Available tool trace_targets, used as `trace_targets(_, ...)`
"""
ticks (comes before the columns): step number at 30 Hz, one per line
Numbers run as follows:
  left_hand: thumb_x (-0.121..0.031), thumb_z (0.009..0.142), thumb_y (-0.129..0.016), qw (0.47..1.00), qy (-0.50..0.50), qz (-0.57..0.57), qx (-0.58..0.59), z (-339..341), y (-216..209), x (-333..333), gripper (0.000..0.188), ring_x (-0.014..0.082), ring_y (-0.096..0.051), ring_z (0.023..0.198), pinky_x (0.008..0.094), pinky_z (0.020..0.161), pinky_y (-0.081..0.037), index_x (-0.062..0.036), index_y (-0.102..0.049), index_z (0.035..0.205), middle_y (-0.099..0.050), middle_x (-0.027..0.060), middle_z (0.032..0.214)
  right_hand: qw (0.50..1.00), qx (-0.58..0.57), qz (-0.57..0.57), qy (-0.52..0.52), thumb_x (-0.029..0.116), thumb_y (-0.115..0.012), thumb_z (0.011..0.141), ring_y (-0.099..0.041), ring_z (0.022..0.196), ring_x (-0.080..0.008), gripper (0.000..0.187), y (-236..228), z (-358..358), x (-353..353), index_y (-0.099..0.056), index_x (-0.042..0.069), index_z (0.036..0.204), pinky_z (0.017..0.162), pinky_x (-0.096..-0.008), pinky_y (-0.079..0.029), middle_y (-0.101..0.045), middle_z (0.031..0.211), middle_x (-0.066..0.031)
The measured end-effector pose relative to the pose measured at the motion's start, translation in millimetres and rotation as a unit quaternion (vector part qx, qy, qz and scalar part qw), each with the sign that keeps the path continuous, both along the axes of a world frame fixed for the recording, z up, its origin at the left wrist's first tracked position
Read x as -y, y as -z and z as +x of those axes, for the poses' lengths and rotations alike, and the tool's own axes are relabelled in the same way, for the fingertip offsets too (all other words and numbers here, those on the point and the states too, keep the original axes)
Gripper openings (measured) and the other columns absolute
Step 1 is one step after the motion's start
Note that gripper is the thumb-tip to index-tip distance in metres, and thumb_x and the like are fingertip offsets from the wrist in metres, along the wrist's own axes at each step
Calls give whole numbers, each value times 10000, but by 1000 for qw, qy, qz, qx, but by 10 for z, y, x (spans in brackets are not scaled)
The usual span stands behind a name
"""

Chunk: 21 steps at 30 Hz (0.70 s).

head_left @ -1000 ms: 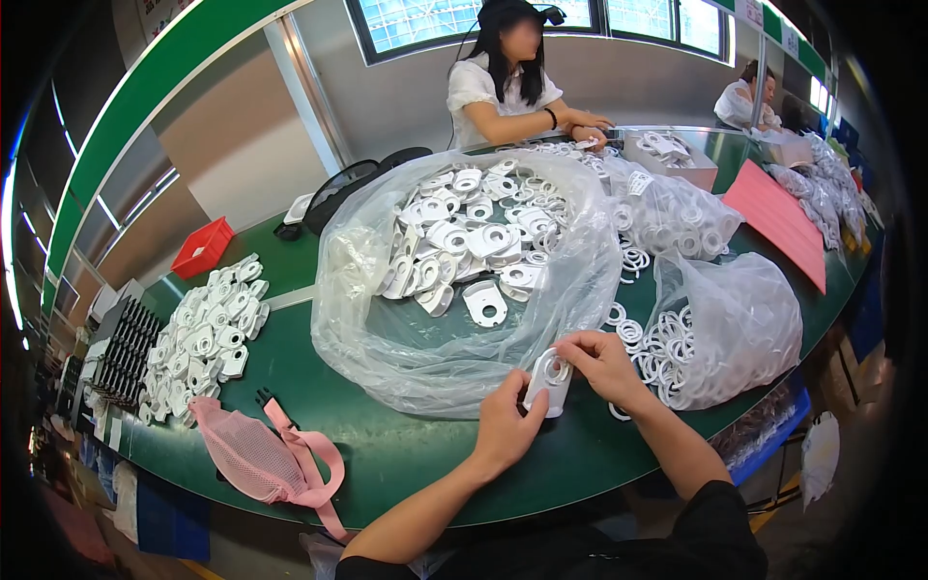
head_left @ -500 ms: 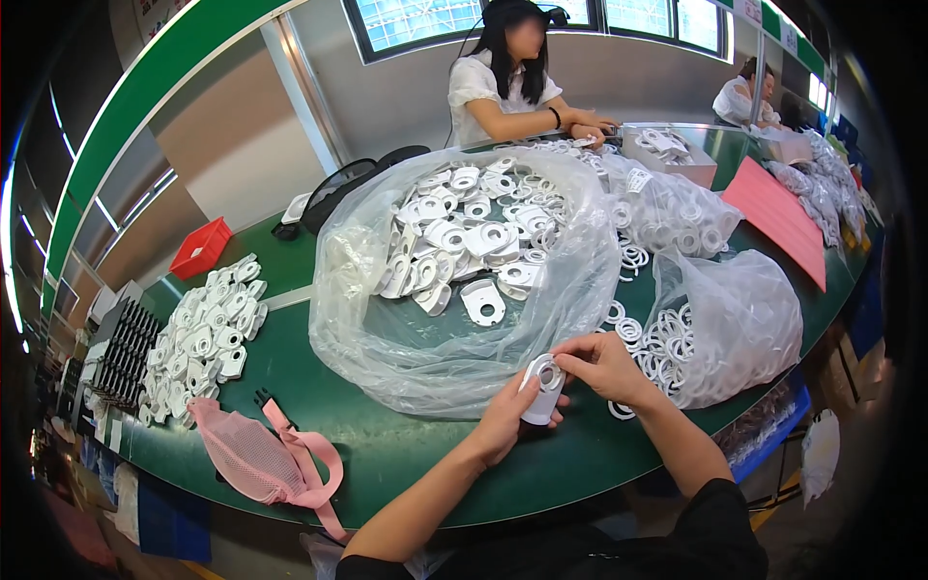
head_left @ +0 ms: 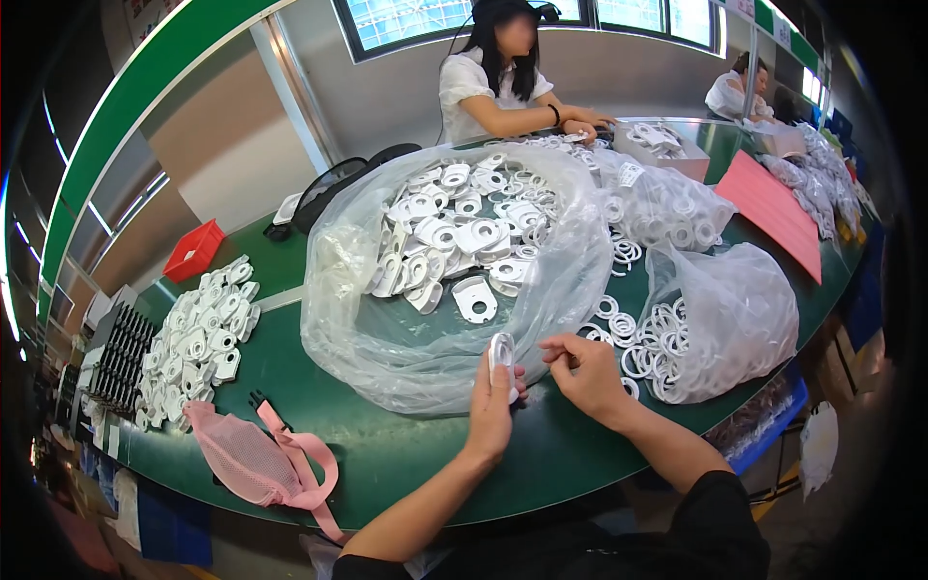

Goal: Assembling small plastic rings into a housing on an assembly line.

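My left hand (head_left: 491, 416) grips a white plastic housing (head_left: 502, 354) with a round opening, turned nearly edge-on above the table's near side. To its right, my right hand (head_left: 590, 382) is apart from it, fingers loosely bent and spread, with nothing visible in them. Just beyond both hands lies a wide-open clear plastic bag (head_left: 348, 329) holding a heap of similar white housings (head_left: 435, 232). One housing (head_left: 475, 300) rests alone at the heap's near edge. Loose white rings (head_left: 622, 329) lie right of the bag, beside another clear bag (head_left: 744, 309) with many rings inside.
A pile of white housings (head_left: 198, 333) lies at left, near a red tray (head_left: 193, 249) and black stacked racks (head_left: 116, 353). A pink mesh bag (head_left: 246, 454) sits on the near edge of the green table (head_left: 406, 464). A co-worker (head_left: 498, 87) sits across; a pink sheet (head_left: 770, 213) lies right.
My right hand has come off the housing and moved slightly away to the right. My left hand has shifted left and turned the housing from face-up to nearly edge-on.
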<state>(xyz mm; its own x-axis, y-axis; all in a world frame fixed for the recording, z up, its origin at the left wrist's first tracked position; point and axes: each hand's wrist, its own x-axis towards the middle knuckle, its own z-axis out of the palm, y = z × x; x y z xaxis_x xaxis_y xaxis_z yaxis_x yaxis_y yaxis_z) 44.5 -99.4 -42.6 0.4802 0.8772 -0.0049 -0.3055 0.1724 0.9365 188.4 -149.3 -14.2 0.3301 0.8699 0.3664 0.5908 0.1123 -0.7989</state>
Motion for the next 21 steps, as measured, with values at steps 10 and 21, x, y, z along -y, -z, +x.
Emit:
trace_targets(10, -453, 975, -254, 980, 167, -104, -5, -82, -15, -67, 537, 147, -572, 770, 301, 725, -489, -3, -495, 1141, -601, 108, 956, 982, -171, -14, -75, 101, -668, 792, -603, 649, -105, 209, 107, 124, -48, -672, 5, 977, 573, -219, -454, -635, 779, -75)
trace_targets(21, -476, 967, -258, 972, 133, -194, 19, -80, -84, -48, 548, 164, -580, 767, 310, 729, -491, -14, -504, 1129, -608, 108, 948, 989, 45, 104, -90, 108, -554, 875, -604, 607, -237, 121, 155, -21, -10, -503, 8, 920, 547, -313, -452, -583, 696, -125)
